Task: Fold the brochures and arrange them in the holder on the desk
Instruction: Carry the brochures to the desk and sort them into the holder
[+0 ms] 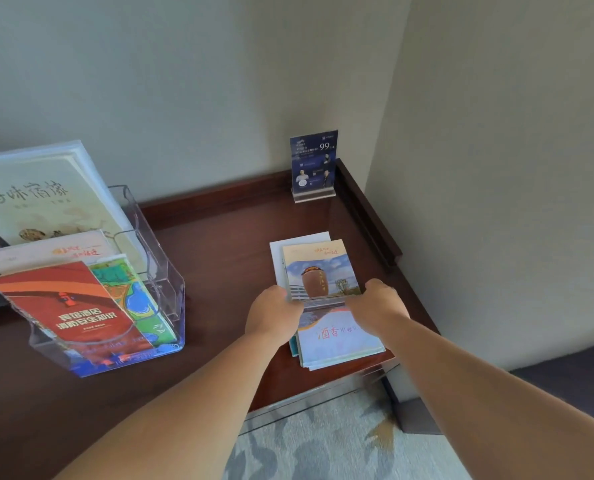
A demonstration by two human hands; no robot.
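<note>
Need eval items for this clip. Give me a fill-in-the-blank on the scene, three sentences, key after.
1. The top brochure, held by the left hand and right hand, lies to the ____ of the clear holder.
2. The front brochure in that holder is mainly ____.
3. The sign card in the far corner of the desk is mainly ____.
Missing: right; red; blue.
</note>
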